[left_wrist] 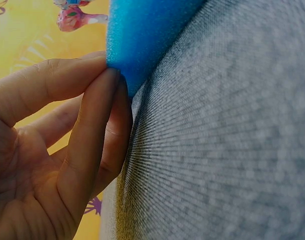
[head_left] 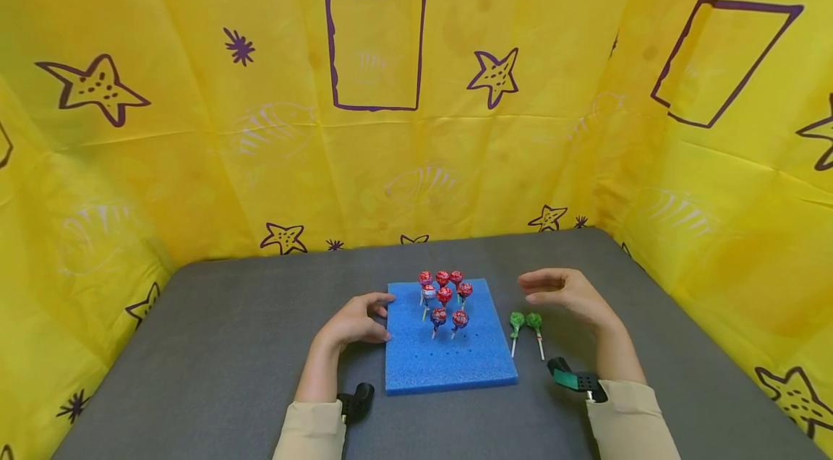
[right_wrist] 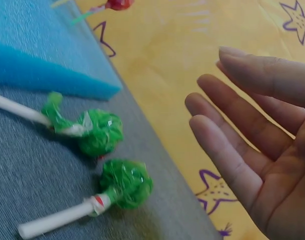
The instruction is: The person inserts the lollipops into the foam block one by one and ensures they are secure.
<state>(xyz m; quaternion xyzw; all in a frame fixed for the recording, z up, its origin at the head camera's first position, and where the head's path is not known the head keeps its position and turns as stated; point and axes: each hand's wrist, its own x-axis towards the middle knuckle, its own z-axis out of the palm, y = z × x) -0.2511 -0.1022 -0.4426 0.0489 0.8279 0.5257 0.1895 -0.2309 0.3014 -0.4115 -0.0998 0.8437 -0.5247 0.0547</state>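
Observation:
A blue foam board [head_left: 449,355] lies on the grey table and holds several red lollipops [head_left: 444,286] and two blue lollipops [head_left: 449,317] upright in its far half. My left hand [head_left: 384,315] touches the board's left edge with its fingertips [left_wrist: 108,75]; in the left wrist view they press against the foam [left_wrist: 142,35]. Two green lollipops [head_left: 526,322] lie flat just right of the board, seen close in the right wrist view [right_wrist: 100,132] [right_wrist: 126,182]. My right hand [head_left: 528,288] hovers over them, palm down, with its fingers [right_wrist: 217,105] straight and holding nothing.
The grey table [head_left: 228,337] is walled on three sides by a yellow cloth [head_left: 195,120] printed with purple stars. The board's near half shows rows of bare holes [head_left: 449,355]. Black wrist mounts [head_left: 356,401] [head_left: 575,379] sit at my cuffs.

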